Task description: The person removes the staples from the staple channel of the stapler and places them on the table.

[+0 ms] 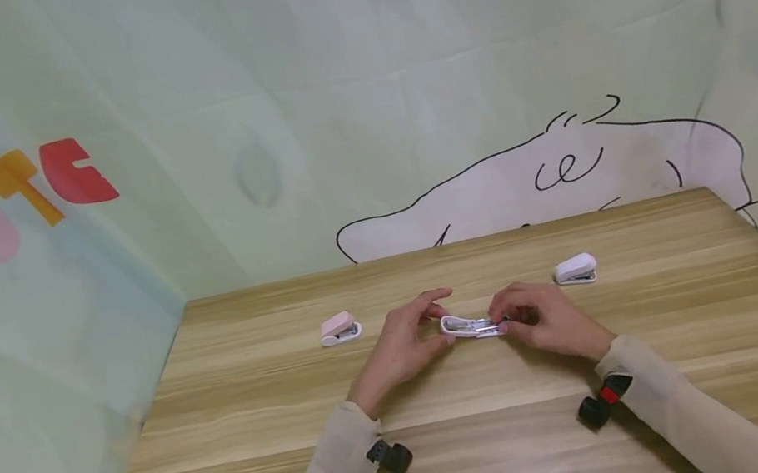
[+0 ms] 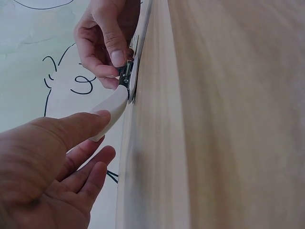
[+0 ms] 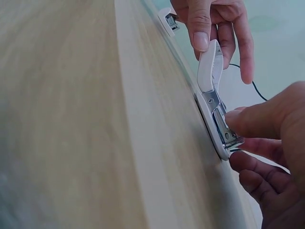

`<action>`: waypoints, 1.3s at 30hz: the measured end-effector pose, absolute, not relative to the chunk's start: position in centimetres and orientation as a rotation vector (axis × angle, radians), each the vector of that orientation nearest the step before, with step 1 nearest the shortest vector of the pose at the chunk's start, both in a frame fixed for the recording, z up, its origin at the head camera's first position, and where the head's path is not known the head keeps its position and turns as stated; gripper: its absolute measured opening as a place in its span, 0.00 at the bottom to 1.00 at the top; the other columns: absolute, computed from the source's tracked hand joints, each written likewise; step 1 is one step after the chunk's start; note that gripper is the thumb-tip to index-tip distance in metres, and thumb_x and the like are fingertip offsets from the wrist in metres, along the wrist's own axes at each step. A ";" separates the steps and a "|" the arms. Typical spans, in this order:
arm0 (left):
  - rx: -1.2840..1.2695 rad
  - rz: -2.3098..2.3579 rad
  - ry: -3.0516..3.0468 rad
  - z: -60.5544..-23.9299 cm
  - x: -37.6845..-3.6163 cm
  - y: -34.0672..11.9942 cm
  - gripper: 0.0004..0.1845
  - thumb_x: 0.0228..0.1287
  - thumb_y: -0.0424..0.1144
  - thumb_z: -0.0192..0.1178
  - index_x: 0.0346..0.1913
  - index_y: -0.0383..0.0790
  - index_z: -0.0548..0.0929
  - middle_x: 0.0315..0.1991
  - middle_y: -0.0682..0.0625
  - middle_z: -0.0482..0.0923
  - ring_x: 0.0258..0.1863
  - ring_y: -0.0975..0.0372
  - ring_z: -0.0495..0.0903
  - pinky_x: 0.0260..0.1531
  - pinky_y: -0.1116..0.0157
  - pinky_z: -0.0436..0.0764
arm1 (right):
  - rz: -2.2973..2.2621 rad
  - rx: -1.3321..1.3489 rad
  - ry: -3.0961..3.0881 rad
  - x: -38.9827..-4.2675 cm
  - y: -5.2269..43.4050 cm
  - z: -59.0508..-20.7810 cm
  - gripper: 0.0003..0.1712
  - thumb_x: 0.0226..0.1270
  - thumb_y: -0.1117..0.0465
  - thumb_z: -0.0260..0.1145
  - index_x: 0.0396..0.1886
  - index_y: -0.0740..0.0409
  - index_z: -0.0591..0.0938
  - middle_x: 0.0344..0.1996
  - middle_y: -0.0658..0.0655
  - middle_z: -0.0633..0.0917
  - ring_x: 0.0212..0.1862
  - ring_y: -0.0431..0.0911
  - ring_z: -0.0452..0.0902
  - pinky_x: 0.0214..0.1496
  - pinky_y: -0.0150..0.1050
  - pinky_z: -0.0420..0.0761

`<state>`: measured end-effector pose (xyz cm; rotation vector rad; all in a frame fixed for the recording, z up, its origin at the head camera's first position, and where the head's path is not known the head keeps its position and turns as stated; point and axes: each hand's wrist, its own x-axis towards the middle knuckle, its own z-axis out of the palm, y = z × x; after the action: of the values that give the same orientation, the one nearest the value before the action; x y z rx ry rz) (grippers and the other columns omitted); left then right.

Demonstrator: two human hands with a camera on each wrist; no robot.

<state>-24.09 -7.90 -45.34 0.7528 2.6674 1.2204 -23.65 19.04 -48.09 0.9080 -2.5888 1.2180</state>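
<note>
Nearest the camera, two sleeved forearms reach in from the near edge of the surface (image 1: 464, 458). The fingers (image 3: 238, 121) of the right hand (image 1: 549, 320) pinch the metal staple channel at one end of the opened white stapler (image 1: 473, 326). The fingers (image 3: 202, 28) of the left hand (image 1: 401, 342) are curled about its raised plastic cover, thumb on top. The stapler lies at mid-surface between the hands, base flat, cover swung up and the channel exposed. Judged from this, opening is done; whether staples are loaded cannot be told, and closing remains. Further out, a pink stapler (image 1: 338, 328) sits towards the left edge and another white one (image 1: 575, 269) towards the right, both shut and well apart from the hands.
</note>
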 end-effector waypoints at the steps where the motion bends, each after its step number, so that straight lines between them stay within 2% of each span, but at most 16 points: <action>1: 0.756 1.221 2.665 -45.3 -24.1 -7.9 0.37 0.61 0.33 0.71 0.72 0.50 0.71 0.48 0.55 0.83 0.56 0.57 0.81 0.64 0.57 0.76 | 1.227 0.914 -2.569 -23.7 19.0 -48.1 0.13 0.59 0.66 0.74 0.37 0.42 0.86 0.41 0.42 0.85 0.33 0.39 0.75 0.33 0.34 0.75; 8: 0.761 1.206 2.680 -45.3 -24.1 -7.8 0.37 0.60 0.34 0.72 0.72 0.50 0.71 0.48 0.55 0.83 0.54 0.60 0.81 0.63 0.57 0.76 | 1.278 0.854 -2.542 -23.6 19.0 -48.2 0.12 0.60 0.67 0.74 0.39 0.46 0.87 0.34 0.42 0.85 0.32 0.39 0.75 0.33 0.36 0.76; 16: 0.751 1.193 2.686 -45.4 -24.1 -7.6 0.37 0.60 0.34 0.72 0.72 0.50 0.70 0.48 0.54 0.83 0.54 0.60 0.81 0.63 0.58 0.76 | 1.272 0.744 -2.582 -23.4 19.3 -47.5 0.21 0.61 0.66 0.74 0.54 0.55 0.80 0.40 0.47 0.88 0.45 0.40 0.83 0.49 0.44 0.83; 23: 0.731 1.186 2.696 -45.4 -24.1 -7.6 0.38 0.60 0.34 0.72 0.72 0.53 0.70 0.48 0.55 0.83 0.54 0.60 0.81 0.63 0.58 0.76 | 1.187 0.754 -2.599 -23.3 20.8 -47.4 0.25 0.59 0.69 0.75 0.56 0.57 0.78 0.39 0.49 0.89 0.42 0.41 0.84 0.45 0.40 0.84; 26: 0.728 1.177 2.703 -45.5 -24.1 -7.6 0.38 0.60 0.34 0.72 0.72 0.54 0.70 0.48 0.55 0.83 0.54 0.60 0.81 0.63 0.58 0.76 | 1.116 0.810 -2.628 -23.2 21.2 -47.4 0.26 0.58 0.70 0.75 0.56 0.57 0.77 0.39 0.48 0.89 0.40 0.41 0.84 0.43 0.42 0.83; 31: 0.735 1.180 2.702 -45.4 -24.1 -7.6 0.37 0.60 0.34 0.72 0.72 0.53 0.70 0.48 0.55 0.83 0.54 0.60 0.81 0.63 0.58 0.77 | 1.016 0.879 -2.707 -23.0 21.4 -47.2 0.29 0.58 0.70 0.74 0.59 0.55 0.76 0.40 0.46 0.89 0.41 0.40 0.84 0.47 0.45 0.83; 39: 0.744 1.185 2.698 -45.3 -24.0 -7.6 0.38 0.60 0.33 0.72 0.72 0.52 0.70 0.48 0.56 0.83 0.55 0.59 0.80 0.62 0.59 0.77 | 1.040 0.867 -2.709 -22.9 21.5 -46.9 0.31 0.59 0.68 0.75 0.61 0.55 0.74 0.41 0.47 0.88 0.42 0.40 0.84 0.46 0.43 0.82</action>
<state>-24.03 -7.61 -45.34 0.7436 2.6975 1.1848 -22.87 21.53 -46.93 0.8674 -2.7094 1.0401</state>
